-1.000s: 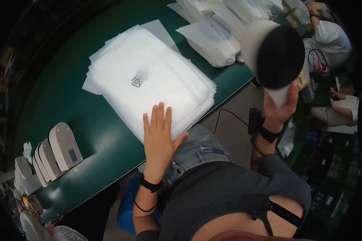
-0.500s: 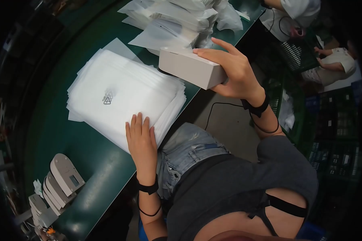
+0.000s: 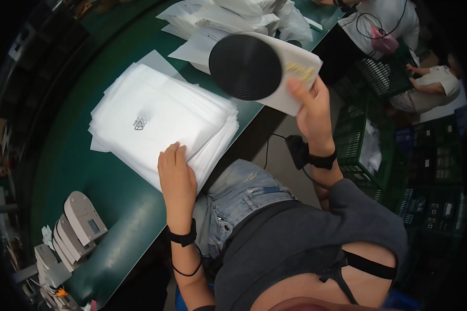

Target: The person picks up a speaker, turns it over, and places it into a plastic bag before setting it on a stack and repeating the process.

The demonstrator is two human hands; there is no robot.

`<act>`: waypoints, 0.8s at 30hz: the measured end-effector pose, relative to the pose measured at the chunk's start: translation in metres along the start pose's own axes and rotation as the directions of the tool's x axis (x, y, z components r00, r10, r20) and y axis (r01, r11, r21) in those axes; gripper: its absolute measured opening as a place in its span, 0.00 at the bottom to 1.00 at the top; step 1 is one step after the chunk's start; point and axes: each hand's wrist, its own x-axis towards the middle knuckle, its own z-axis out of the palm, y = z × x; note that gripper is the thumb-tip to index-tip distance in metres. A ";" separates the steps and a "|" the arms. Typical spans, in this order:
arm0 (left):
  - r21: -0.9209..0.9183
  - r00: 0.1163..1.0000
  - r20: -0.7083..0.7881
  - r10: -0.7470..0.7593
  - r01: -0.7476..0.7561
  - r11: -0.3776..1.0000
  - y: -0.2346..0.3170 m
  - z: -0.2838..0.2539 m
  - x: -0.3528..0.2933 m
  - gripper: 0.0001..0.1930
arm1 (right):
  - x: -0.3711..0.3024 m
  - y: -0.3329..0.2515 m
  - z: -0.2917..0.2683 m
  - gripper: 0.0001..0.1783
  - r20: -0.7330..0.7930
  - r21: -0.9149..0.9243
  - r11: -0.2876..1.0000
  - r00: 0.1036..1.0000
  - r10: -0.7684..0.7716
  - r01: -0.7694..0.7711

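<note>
My right hand (image 3: 312, 111) grips one end of a beige, flat device (image 3: 290, 80) that carries a large round black disc (image 3: 246, 67) with fine concentric rings. Yellow marks show beside the disc, near my thumb. The device is tilted with its disc side toward me, above the table edge. My left hand (image 3: 177, 166) lies on the near edge of a stack of white translucent bags (image 3: 161, 111), fingers together and slightly bent, thumb apart. A top bag has a crease running out from beside the fingertips. Whether a bag edge is between the fingers is hidden.
Filled white bags (image 3: 238, 18) are piled at the table's far end. Several beige devices (image 3: 83, 217) lean together at the left on the green table (image 3: 135, 223). Green crates (image 3: 358, 140) stand on the right. Two other people (image 3: 386, 28) are at the upper right.
My right hand has turned the device, so its black disc side now shows instead of its beige side and edge. My left hand has shifted slightly left, its fingers more bent.
</note>
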 end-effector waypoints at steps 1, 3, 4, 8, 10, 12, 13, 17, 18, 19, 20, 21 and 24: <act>0.059 0.999 0.015 0.031 -0.032 0.998 0.002 -0.001 0.000 0.08 | 0.001 -0.001 -0.002 0.26 -0.001 0.000 1.000 1.000 -0.003 0.003; 0.068 1.000 0.016 0.020 -0.021 0.997 -0.002 0.003 -0.002 0.10 | 0.005 -0.003 -0.010 0.26 0.114 0.536 0.780 0.943 0.312 -0.323; 0.076 1.000 0.020 0.005 -0.007 0.997 -0.006 0.006 -0.004 0.11 | 0.006 -0.004 -0.011 0.26 0.234 0.723 0.528 0.877 0.419 -0.445; 0.030 1.000 0.017 -0.021 0.020 0.999 -0.005 0.003 0.001 0.11 | 0.005 0.004 -0.007 0.26 0.568 0.805 -0.111 0.703 0.428 -0.583; 0.005 0.999 0.017 -0.032 0.032 0.999 -0.006 -0.001 0.002 0.11 | 0.001 0.014 -0.006 0.26 0.607 0.791 -0.235 0.674 0.422 -0.565; 0.057 1.000 0.009 0.022 -0.022 0.998 -0.009 -0.003 0.001 0.09 | -0.004 0.024 -0.006 0.27 0.683 0.724 -0.475 0.613 0.397 -0.500; 0.083 0.999 0.006 0.048 -0.048 0.995 -0.009 -0.004 0.000 0.08 | -0.004 0.027 -0.006 0.27 0.685 0.723 -0.479 0.610 0.398 -0.498; 0.021 0.990 0.012 -0.142 0.142 0.990 -0.009 -0.008 -0.001 0.05 | -0.005 0.033 -0.003 0.28 0.712 0.699 -0.492 0.568 0.412 -0.519; 0.025 0.988 0.012 -0.151 0.151 0.988 -0.009 -0.010 -0.002 0.05 | -0.006 0.034 -0.002 0.28 0.711 0.700 -0.493 0.567 0.416 -0.517; 0.010 0.985 -0.012 -0.171 0.172 0.985 -0.006 -0.013 -0.001 0.04 | -0.007 0.036 -0.001 0.28 0.710 0.701 -0.493 0.564 0.421 -0.515; -0.007 0.981 -0.036 -0.190 0.190 0.982 -0.002 -0.017 0.001 0.04 | -0.006 0.037 0.000 0.28 0.709 0.703 -0.491 0.562 0.426 -0.514; -0.025 0.976 -0.060 -0.210 0.209 0.978 0.001 -0.020 0.003 0.03 | -0.006 0.039 0.001 0.28 0.714 0.698 -0.495 0.554 0.428 -0.518; -0.154 0.954 -0.010 -0.301 0.296 0.943 0.005 -0.024 0.006 0.03 | -0.007 0.046 0.003 0.27 0.756 0.632 -0.617 0.549 0.356 -0.470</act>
